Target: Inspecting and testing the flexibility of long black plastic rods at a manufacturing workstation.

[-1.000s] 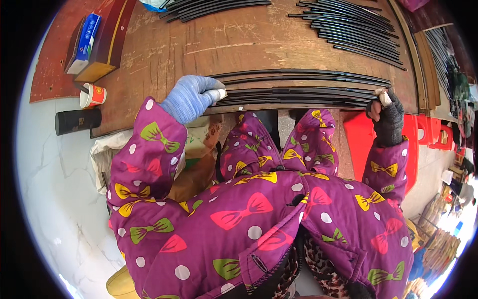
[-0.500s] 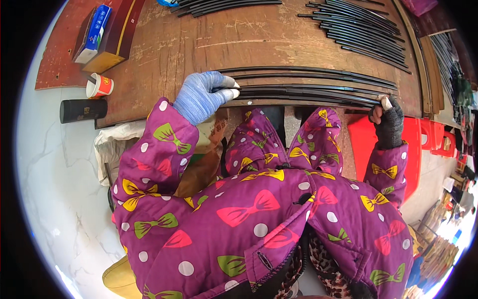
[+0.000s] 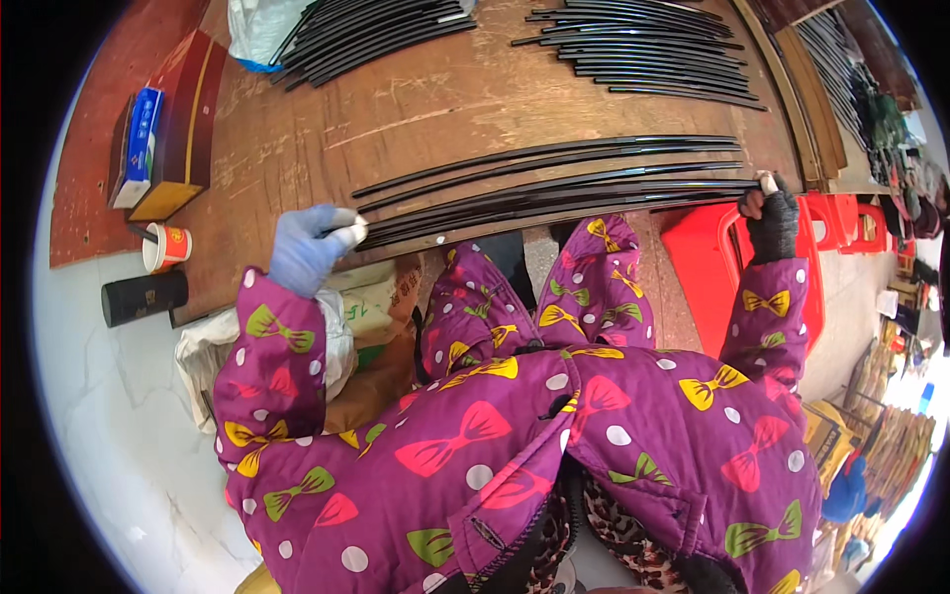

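A person in a purple padded jacket printed with bows and dots leaned over a worn wooden workbench (image 3: 445,99), seen from above. The left hand (image 3: 309,249), in a pale blue glove with white fingertips, was closed around the left ends of a bundle of long black strips (image 3: 554,198) at the near edge of the workbench. The right hand (image 3: 772,220), in a dark fingerless glove, was closed around the right ends of the same bundle, at the workbench's near right corner. The strips ran curved across the near part of the workbench between the two hands, lying on its surface.

On the far side of the workbench lay two more heaps of black strips, one toward the far left (image 3: 376,35) and one toward the far right (image 3: 643,45). At the workbench's left end stood a dark red and yellow box (image 3: 183,124) with a blue and white packet (image 3: 139,144) beside it. Just off the near left corner stood a paper cup (image 3: 166,246) and a black cylinder (image 3: 143,295) lying on its side. A red plastic stool (image 3: 708,259) stood below the workbench's near right edge, beside the right sleeve.
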The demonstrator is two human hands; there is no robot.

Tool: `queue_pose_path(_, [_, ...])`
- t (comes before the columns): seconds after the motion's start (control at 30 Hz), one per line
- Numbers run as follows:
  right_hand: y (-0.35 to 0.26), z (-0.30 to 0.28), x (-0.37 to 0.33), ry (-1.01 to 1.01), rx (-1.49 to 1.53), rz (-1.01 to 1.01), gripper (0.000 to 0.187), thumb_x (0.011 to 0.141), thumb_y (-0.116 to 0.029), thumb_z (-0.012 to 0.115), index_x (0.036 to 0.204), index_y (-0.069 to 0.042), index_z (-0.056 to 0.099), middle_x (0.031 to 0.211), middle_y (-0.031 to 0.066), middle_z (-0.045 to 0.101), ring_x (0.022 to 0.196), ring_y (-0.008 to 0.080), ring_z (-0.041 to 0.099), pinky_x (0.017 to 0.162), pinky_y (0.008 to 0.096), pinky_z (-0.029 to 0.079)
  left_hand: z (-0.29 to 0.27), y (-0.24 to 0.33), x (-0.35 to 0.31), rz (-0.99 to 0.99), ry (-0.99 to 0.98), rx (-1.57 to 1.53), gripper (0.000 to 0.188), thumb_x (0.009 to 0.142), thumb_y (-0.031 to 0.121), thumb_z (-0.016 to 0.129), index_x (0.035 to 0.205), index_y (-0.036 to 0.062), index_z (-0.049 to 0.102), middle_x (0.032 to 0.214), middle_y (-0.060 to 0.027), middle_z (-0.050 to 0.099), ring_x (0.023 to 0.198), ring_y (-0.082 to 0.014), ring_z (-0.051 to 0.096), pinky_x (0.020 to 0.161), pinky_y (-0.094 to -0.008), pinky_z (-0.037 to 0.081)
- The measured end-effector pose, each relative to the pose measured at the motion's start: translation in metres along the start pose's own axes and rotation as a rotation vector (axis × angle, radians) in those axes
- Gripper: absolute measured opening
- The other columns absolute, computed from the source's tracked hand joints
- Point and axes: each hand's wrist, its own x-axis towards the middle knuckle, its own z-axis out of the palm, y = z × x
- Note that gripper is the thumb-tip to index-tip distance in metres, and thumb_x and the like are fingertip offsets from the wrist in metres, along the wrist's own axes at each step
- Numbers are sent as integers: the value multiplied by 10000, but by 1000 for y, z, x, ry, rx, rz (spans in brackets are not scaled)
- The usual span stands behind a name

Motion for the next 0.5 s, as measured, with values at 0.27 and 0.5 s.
queue_pose_path(0.27, [-5, -28, 21, 161, -347, -31, 122, 860, -137, 496, 888, -29, 544, 560, 26, 452, 443, 119, 376, 433, 251, 320, 7, -19, 10, 104, 59, -5, 156, 706, 62, 634, 837, -22, 643, 718, -32, 589, 589, -85, 512, 551, -214, 402])
queue_pose_path(0.5, [-8, -40, 48, 403, -1298, -241, 339, 815, -199, 567, 1072, 19, 530, 721, 115, 603, 642, 188, 579, 562, 291, 446, 9, -4, 16, 123, 76, 140, 175, 726, 78, 641, 868, -24, 631, 807, -59, 574, 747, -137, 567, 691, -239, 435])
